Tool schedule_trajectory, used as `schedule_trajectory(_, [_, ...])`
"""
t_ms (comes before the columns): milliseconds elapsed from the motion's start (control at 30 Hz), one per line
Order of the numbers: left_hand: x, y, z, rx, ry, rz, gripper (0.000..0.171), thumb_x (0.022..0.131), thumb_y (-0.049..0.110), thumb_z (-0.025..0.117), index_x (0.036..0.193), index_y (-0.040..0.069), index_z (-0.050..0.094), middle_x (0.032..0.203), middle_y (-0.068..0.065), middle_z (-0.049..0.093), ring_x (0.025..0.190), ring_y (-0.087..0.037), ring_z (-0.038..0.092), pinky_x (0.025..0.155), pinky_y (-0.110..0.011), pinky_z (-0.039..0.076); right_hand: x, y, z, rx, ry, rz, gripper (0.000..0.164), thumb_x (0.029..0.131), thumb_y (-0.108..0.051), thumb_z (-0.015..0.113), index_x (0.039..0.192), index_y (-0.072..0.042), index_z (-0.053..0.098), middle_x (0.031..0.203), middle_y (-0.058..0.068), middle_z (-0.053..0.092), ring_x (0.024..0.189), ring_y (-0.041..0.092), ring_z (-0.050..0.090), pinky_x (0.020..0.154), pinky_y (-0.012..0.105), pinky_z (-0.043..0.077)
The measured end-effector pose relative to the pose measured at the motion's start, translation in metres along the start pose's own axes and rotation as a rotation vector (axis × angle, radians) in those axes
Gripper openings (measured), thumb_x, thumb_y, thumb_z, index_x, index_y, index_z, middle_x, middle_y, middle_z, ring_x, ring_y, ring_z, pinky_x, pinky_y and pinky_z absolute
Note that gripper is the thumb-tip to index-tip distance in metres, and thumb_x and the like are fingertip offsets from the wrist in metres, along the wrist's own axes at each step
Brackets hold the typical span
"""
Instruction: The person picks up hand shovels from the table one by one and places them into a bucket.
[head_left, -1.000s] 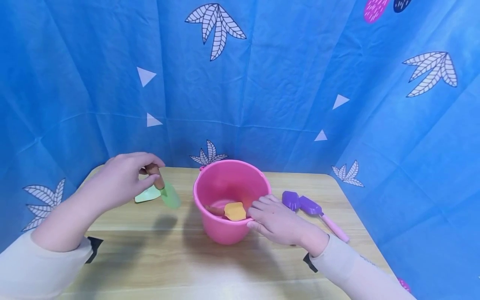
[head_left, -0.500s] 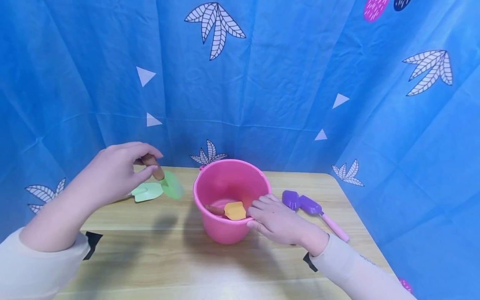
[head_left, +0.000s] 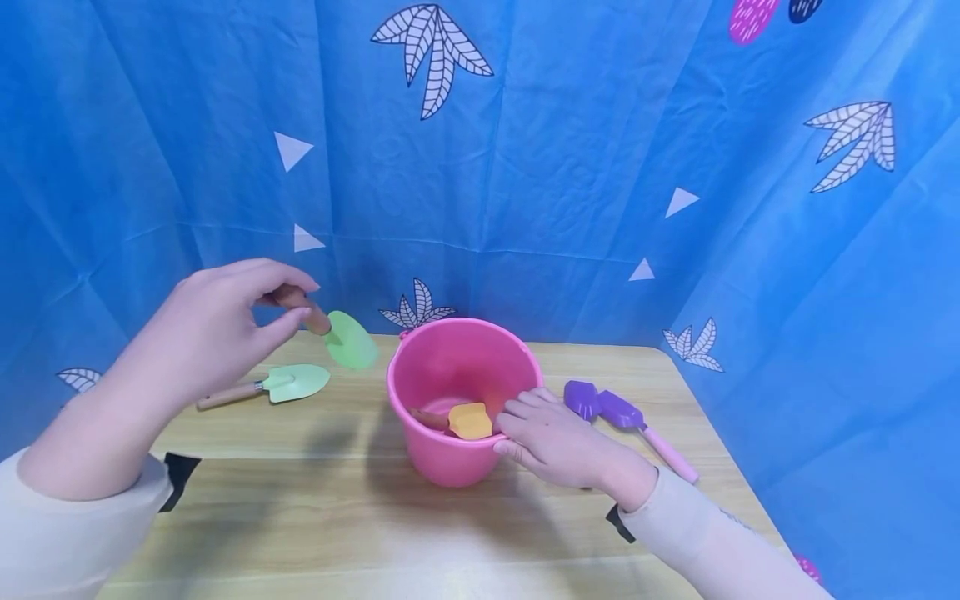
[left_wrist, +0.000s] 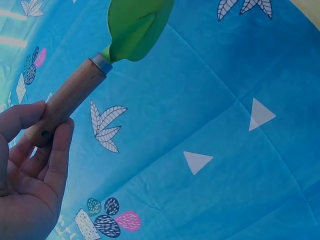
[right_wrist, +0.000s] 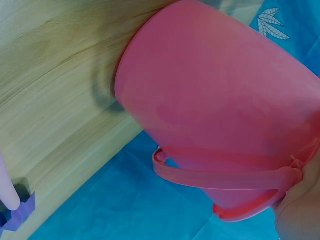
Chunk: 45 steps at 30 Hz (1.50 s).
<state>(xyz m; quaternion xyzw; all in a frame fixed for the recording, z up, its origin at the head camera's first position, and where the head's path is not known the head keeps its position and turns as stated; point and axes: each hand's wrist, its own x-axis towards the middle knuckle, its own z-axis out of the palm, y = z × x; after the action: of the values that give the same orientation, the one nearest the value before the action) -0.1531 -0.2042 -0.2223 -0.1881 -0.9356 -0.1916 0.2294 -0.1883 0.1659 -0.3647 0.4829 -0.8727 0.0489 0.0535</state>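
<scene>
My left hand (head_left: 225,321) pinches a small green trowel (head_left: 350,340) by the end of its wooden handle. In the left wrist view the thumb and fingers close round the handle (left_wrist: 70,95), and the green blade (left_wrist: 137,30) points away from the palm. The trowel is held up in the air, left of a pink bucket (head_left: 450,465). My right hand (head_left: 555,437) grips the bucket's near right rim. A yellow-bladed tool (head_left: 470,422) with a wooden handle lies inside the bucket. In the right wrist view the bucket's side and its pink handle (right_wrist: 225,178) show.
A second green trowel (head_left: 296,382) with a wooden handle lies on the wooden table (head_left: 360,533), below the left hand. Two purple tools (head_left: 621,411), one with a pink handle, lie right of the bucket. A blue patterned cloth (head_left: 570,125) stands behind and along the sides.
My left hand has moved up and slightly left with the trowel, whose blade has swung upward. The second trowel on the table has come into full view. My right hand stays on the bucket.
</scene>
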Motion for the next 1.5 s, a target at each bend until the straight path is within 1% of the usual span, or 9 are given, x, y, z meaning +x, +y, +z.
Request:
schedule_trajectory(133, [0.003, 0.005, -0.004, 0.005, 0.009, 0.006, 0.027, 0.081, 0.013, 0.068, 0.107, 0.018, 0.061, 0.092, 0.000, 0.062, 0.093, -0.022, 0.056, 0.076, -0.046, 0.048, -0.001, 0.001, 0.000, -0.002, 0.004, -0.006, 0.024, 0.098, -0.048, 0.034, 0.100, -0.029, 0.049, 0.095, -0.014, 0.044, 0.096, 0.006, 0.036, 0.092, 0.031, 0.032])
schedule_trajectory(333, [0.007, 0.011, -0.007, -0.027, 0.037, 0.036, 0.028, 0.081, 0.013, 0.068, 0.108, 0.018, 0.061, 0.092, 0.002, 0.064, 0.093, -0.021, 0.056, 0.076, -0.046, 0.048, -0.003, 0.001, 0.000, -0.002, -0.001, 0.002, 0.025, 0.098, -0.048, 0.033, 0.102, -0.029, 0.049, 0.096, -0.014, 0.045, 0.097, 0.006, 0.037, 0.093, 0.032, 0.032])
schedule_trajectory(467, [0.008, 0.015, -0.006, -0.053, 0.043, 0.049, 0.029, 0.082, 0.013, 0.068, 0.109, 0.020, 0.061, 0.093, 0.003, 0.064, 0.095, -0.019, 0.056, 0.078, -0.045, 0.047, -0.003, 0.002, 0.001, 0.000, 0.002, 0.008, 0.026, 0.097, -0.050, 0.033, 0.102, -0.030, 0.049, 0.096, -0.015, 0.045, 0.097, 0.005, 0.036, 0.093, 0.031, 0.032])
schedule_trajectory(600, [0.009, 0.017, -0.003, -0.069, 0.060, 0.084, 0.028, 0.082, 0.012, 0.068, 0.108, 0.020, 0.061, 0.091, 0.006, 0.063, 0.093, -0.016, 0.056, 0.078, -0.042, 0.048, -0.004, 0.002, 0.003, -0.006, 0.005, 0.001, 0.026, 0.097, -0.049, 0.033, 0.102, -0.029, 0.050, 0.096, -0.014, 0.045, 0.097, 0.006, 0.037, 0.092, 0.032, 0.033])
schedule_trajectory(700, [0.009, 0.018, 0.001, -0.086, 0.074, 0.100, 0.028, 0.082, 0.012, 0.068, 0.108, 0.021, 0.061, 0.090, 0.008, 0.063, 0.092, -0.014, 0.056, 0.077, -0.040, 0.049, -0.005, 0.002, 0.004, -0.010, 0.006, 0.000, 0.026, 0.097, -0.049, 0.033, 0.103, -0.029, 0.050, 0.096, -0.015, 0.045, 0.097, 0.005, 0.036, 0.093, 0.032, 0.033])
schedule_trajectory(900, [0.006, 0.019, 0.012, -0.138, 0.093, 0.094, 0.030, 0.080, 0.014, 0.070, 0.108, 0.022, 0.061, 0.092, 0.007, 0.062, 0.089, -0.010, 0.055, 0.077, -0.039, 0.048, -0.004, 0.003, 0.005, -0.006, 0.012, 0.003, 0.026, 0.097, -0.050, 0.033, 0.101, -0.030, 0.050, 0.096, -0.015, 0.045, 0.097, 0.004, 0.036, 0.093, 0.030, 0.032])
schedule_trajectory(1100, [0.005, 0.017, 0.026, -0.160, 0.110, 0.139, 0.031, 0.078, 0.012, 0.071, 0.105, 0.021, 0.061, 0.090, 0.009, 0.060, 0.086, -0.007, 0.054, 0.074, -0.037, 0.050, -0.004, 0.003, 0.006, -0.007, 0.010, -0.002, 0.026, 0.097, -0.049, 0.033, 0.100, -0.030, 0.050, 0.096, -0.015, 0.045, 0.096, 0.005, 0.036, 0.093, 0.030, 0.031])
schedule_trajectory(1200, [0.005, 0.018, 0.032, -0.163, 0.098, 0.138, 0.031, 0.078, 0.012, 0.072, 0.106, 0.022, 0.061, 0.090, 0.010, 0.059, 0.086, -0.007, 0.054, 0.073, -0.036, 0.051, -0.004, 0.002, 0.005, -0.004, 0.009, 0.000, 0.026, 0.097, -0.049, 0.033, 0.100, -0.030, 0.050, 0.096, -0.015, 0.045, 0.096, 0.005, 0.036, 0.093, 0.031, 0.032])
schedule_trajectory(1500, [0.002, 0.019, 0.050, -0.182, 0.031, 0.080, 0.032, 0.078, 0.014, 0.072, 0.106, 0.023, 0.061, 0.092, 0.010, 0.060, 0.089, -0.009, 0.056, 0.072, -0.035, 0.052, -0.002, 0.003, 0.004, -0.004, 0.005, 0.000, 0.024, 0.097, -0.050, 0.034, 0.099, -0.031, 0.049, 0.095, -0.016, 0.044, 0.096, 0.004, 0.035, 0.092, 0.031, 0.032])
